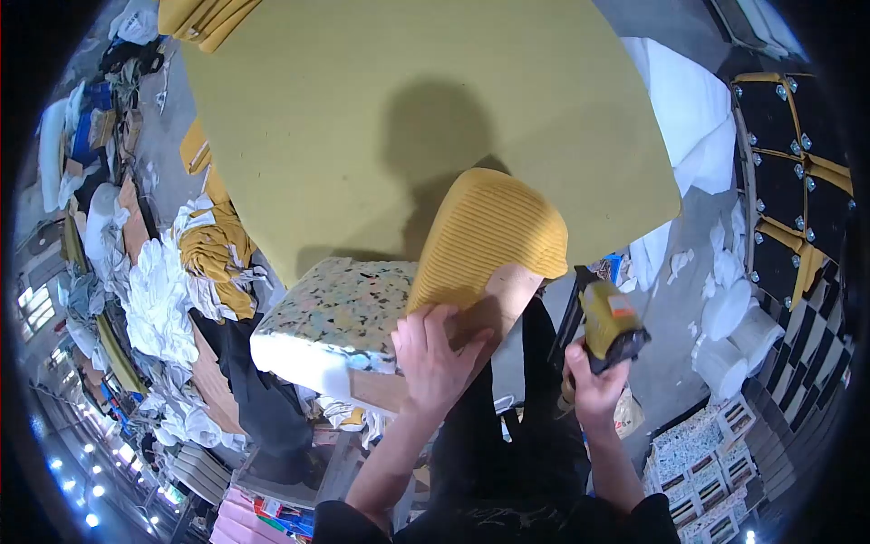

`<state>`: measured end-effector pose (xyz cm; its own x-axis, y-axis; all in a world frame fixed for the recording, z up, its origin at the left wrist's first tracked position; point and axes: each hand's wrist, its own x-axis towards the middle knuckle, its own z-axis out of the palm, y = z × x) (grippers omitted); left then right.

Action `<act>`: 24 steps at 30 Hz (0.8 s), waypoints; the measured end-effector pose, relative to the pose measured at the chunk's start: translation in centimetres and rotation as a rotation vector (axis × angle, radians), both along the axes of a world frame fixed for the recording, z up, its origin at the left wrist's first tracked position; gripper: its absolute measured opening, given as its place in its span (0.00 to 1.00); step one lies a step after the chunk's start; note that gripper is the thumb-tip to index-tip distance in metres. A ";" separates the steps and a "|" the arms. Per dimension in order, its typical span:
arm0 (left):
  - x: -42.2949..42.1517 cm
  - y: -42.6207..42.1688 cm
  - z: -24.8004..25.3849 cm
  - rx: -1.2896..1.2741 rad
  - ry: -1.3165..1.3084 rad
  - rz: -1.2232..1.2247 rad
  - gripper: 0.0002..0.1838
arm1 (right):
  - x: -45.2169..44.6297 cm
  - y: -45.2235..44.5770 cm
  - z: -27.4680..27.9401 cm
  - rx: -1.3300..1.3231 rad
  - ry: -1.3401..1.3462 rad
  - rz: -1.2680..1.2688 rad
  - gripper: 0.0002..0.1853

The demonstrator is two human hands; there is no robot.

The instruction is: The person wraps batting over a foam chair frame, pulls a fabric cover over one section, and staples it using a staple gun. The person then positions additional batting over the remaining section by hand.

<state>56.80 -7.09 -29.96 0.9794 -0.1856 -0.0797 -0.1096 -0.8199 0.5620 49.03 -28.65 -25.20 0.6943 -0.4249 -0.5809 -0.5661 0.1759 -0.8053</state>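
A yellow ribbed-fabric cushion piece [485,231] stands tilted at the near edge of a large olive-yellow surface [317,118], its wooden underside facing my body. My left hand [437,358] grips the lower end of this piece, thumb on the wood and fingers over the fabric. Beside it on the left lies a speckled foam block [335,304] with a white side and a wooden base. My right hand [594,381] is wrapped round the handle of a yellow and black power tool [609,322], held just right of the cushion piece and apart from it.
Crumpled white cloth [163,304] and yellow fabric [217,249] are heaped on the left. White sheeting [693,118] lies beyond the surface's right edge. Black panels with yellow trim [775,150] stand far right. Foam-topped pieces [698,453] are stacked at the lower right.
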 end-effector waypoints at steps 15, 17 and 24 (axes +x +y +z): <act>2.1 -0.6 -0.7 -0.032 -0.164 -0.036 0.18 | -5.9 -2.5 5.2 -0.155 0.180 0.277 0.12; 2.2 -0.7 -0.2 -0.012 -0.154 -0.022 0.20 | -6.5 -2.4 10.4 -0.170 0.473 0.366 0.43; 2.9 -1.3 0.1 -0.011 -0.232 0.034 0.21 | -15.5 -2.2 27.3 -0.436 0.442 0.524 0.48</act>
<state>59.66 -8.38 -29.89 0.9770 -0.1517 0.1497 -0.2091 -0.8194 0.5338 33.49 -30.83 2.13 0.6113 -0.3592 -0.7052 -0.7695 -0.4782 -0.4234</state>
